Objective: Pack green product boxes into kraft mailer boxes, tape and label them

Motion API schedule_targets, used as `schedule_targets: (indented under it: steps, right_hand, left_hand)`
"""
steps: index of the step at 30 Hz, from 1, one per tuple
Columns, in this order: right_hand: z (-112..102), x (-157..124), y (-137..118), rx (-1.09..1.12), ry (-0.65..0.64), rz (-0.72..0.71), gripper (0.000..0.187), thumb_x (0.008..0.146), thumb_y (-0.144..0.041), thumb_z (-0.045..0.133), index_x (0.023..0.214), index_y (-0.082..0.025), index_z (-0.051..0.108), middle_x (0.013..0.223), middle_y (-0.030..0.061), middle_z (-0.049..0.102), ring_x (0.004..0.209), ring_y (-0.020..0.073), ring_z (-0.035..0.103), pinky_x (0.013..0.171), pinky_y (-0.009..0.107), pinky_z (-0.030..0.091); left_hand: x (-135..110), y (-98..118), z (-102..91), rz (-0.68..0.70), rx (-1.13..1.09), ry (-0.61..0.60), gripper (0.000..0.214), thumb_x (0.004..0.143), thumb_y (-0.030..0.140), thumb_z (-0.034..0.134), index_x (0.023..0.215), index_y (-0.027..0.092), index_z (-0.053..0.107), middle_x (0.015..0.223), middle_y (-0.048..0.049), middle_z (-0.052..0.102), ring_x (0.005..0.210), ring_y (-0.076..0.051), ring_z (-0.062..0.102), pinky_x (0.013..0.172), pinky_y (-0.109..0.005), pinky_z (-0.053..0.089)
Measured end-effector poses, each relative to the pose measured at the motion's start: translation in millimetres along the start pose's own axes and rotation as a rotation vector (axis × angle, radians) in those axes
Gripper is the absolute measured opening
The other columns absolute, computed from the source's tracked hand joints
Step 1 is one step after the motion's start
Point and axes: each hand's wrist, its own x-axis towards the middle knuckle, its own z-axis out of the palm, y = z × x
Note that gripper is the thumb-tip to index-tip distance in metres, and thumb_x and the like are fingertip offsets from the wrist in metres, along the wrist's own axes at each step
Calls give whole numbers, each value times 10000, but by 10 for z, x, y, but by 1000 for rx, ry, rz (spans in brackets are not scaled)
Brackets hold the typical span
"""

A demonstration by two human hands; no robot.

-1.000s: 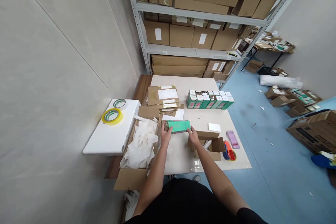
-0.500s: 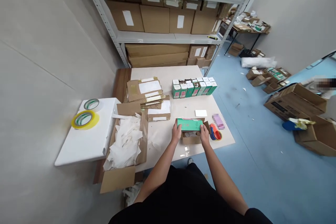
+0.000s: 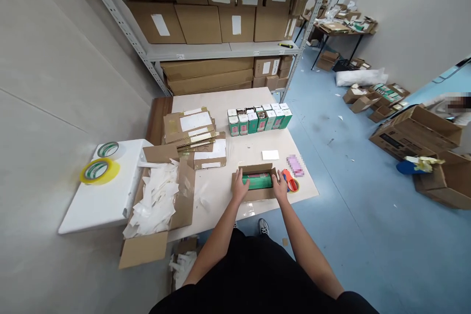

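A: Hands first; what've they got?

B: L hand [image 3: 240,188] curls at the left end of the green box [image 3: 259,181], R hand [image 3: 280,186] at the right, thumbs inward; can't tell if the fingers grip the box or just the carton's ends.

A: How's it lie?

B: Between the hands, inside the small carton [image 3: 259,196]; long axis side to side, i.e. hand to hand (same as the carton's, btw); neither hand's nearer; cardboard stands along far & near sides, top's open.

A: Room round it?

B: Tight on R; orange tape dispenser [image 3: 288,176] sits just beside R hand; table edge runs close in front of the carton; on L, a stretch of tabletop [image 3: 221,189] w/ some clear film, then the big carton [image 3: 186,194] of white paper [image 3: 158,196].

A: Far side?

B: White card [image 3: 270,155] near, just past the carton; row of green-and-white boxes [image 3: 257,121] farther back; flattened cardboard [image 3: 172,126] far L.
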Motion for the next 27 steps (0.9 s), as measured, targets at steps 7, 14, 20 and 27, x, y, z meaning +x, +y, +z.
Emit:
schedule_targets:
  steps: [7, 14, 20, 27]
  right_hand:
    - [-227, 97, -84, 131, -114, -58, 675, 903, -567, 584, 1464, -193, 613, 1506, 153, 591, 1391, 318, 557, 1131, 473, 504]
    - [-398, 131, -8, 170, -293, -174, 590, 926, -540, 576, 1428, -236, 631, 1499, 114, 602, 1386, 305, 553, 1115, 484, 516]
    - [-432, 127, -38, 124, -403, -270, 530, 915, -496, 587, 1369, -233, 665, 1479, 118, 612, 1381, 308, 554, 1135, 485, 487]
    - [95, -31, -264, 134, -620, -360, 492, 921, -488, 579, 1338, -246, 682, 1486, 107, 608, 1371, 307, 559, 1086, 476, 521]
  left_hand:
    - [-268, -264, 88, -81, 259, -194, 824, 642, 369, 921, 1378, 146, 624, 1754, -191, 95, 1539, -411, 349, 1207, -460, 394]
    - [-429, -211, 343, -32, 445, -46, 264, 854, 396, 773, 1026, 196, 769, 1760, -79, 134, 1522, -374, 375, 1195, -471, 412]
    - [-672, -112, 446, -87, 548, 76, 134, 896, 354, 738, 947, 263, 823, 1694, -73, 331, 1478, -410, 379, 1162, -600, 381]
    - [-1316, -359, 282, -158, 441, 194, 121, 902, 319, 742, 958, 272, 839, 1667, -53, 397, 1361, -374, 515, 1166, -573, 394]
